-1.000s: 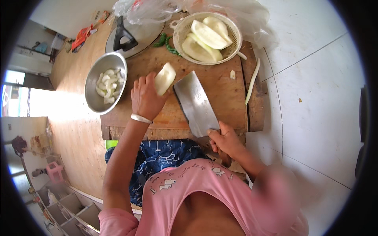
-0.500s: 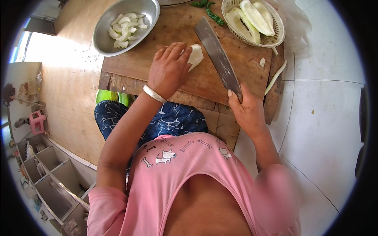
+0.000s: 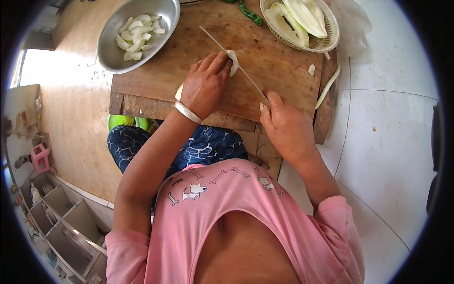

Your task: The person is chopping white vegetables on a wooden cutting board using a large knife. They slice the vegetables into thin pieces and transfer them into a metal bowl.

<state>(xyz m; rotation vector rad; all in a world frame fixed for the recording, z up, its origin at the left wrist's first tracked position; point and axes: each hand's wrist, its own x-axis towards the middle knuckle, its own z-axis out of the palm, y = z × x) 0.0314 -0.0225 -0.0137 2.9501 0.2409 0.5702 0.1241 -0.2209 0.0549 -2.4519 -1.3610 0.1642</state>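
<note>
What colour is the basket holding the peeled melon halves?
Cream-white woven basket, top right of the wooden board; seen in the head view.

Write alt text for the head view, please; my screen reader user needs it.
Seen from above, a person's right hand holds a cleaver edge-down on a pale vegetable piece that the left hand steadies on a wooden cutting board. A metal bowl of slices sits at upper left, a basket of halves at upper right.
</note>
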